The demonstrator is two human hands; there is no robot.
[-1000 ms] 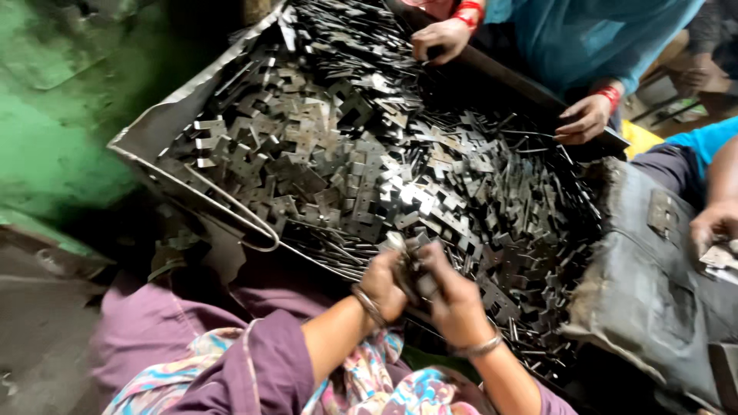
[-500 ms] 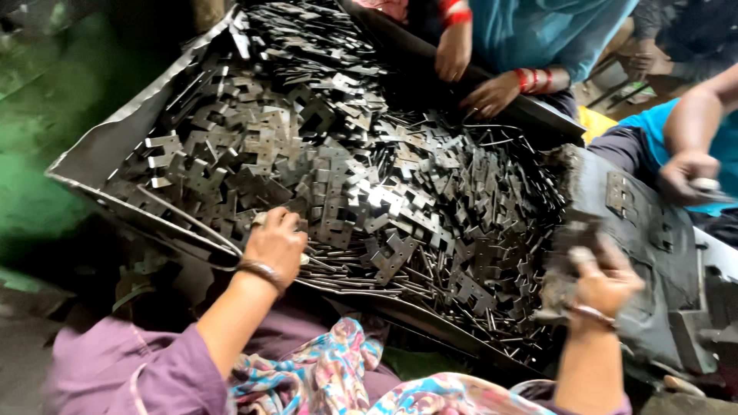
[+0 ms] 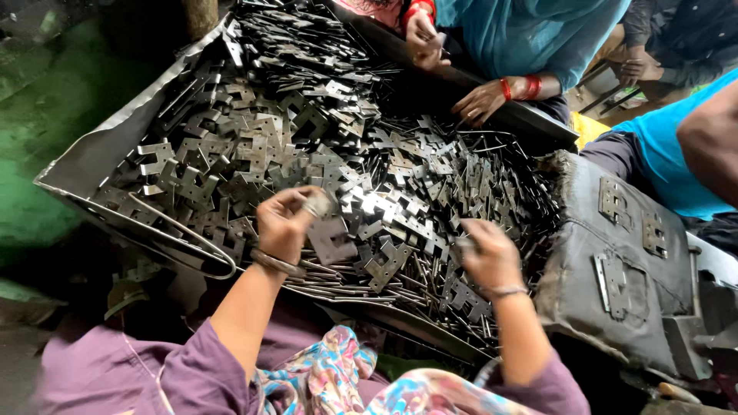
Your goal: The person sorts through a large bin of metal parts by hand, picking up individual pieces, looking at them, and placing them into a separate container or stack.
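- Grey stamped metal plate [image 3: 332,238]: a flat piece with notched edges, lifted just above the heap at the near middle of the tray, pinched at its top edge by the left hand [image 3: 286,225].
- Left hand: fingers curled, thumb and fingertips closed on the plate; a bangle sits at the wrist.
- Right hand [image 3: 487,255]: lowered onto the pile to the right of the plate, fingers bent down among the pieces; whether it grasps anything cannot be told.
- Heap of metal pieces [image 3: 307,131]: many like plates and thin rods, lying loose and overlapping across the whole tray.
- Sheet-metal tray [image 3: 100,150]: wide and shallow, its bent rim showing at the left.
- Dark worn pad [image 3: 615,261]: just right of the tray, with a few plates lying flat on it.
- Co-worker's hands [image 3: 480,101]: at the far rim of the tray, red bangles at the wrists, blue garment behind.
- Purple sleeves [image 3: 177,369]: at the lower edge, above patterned cloth.
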